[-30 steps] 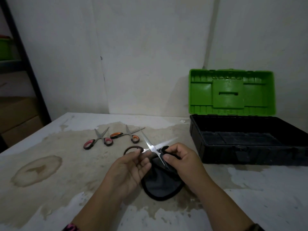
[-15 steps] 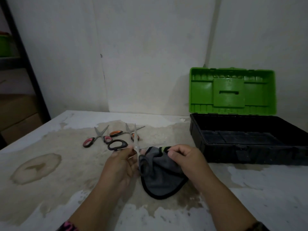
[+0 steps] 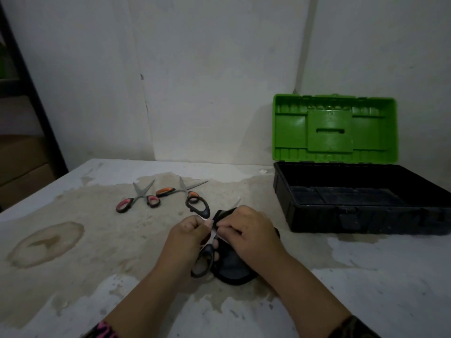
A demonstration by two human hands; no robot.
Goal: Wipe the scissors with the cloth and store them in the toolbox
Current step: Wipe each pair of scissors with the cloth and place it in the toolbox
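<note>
My left hand (image 3: 188, 236) pinches the black-handled scissors (image 3: 207, 257) near their pivot. They are spread open, with one loop pointing away and the other pointing toward me. My right hand (image 3: 251, 231) grips the dark grey cloth (image 3: 231, 269) and presses a fold of it round one blade. That blade's tip shows just beyond my fingers. The rest of the cloth hangs down onto the table under both hands. The black toolbox (image 3: 314, 219) stands open at the right, its green lid (image 3: 334, 132) upright against the wall.
Pink-handled scissors (image 3: 138, 200) and orange-handled scissors (image 3: 181, 191) lie on the stained table (image 3: 97, 240) beyond my left hand. A dark shelf post (image 3: 36, 113) and cardboard boxes (image 3: 22, 164) are at the far left. The white wall is close behind the table.
The scissors have been turned and opened wider, so one loop now points toward me. My right hand has moved left with the cloth onto a blade.
</note>
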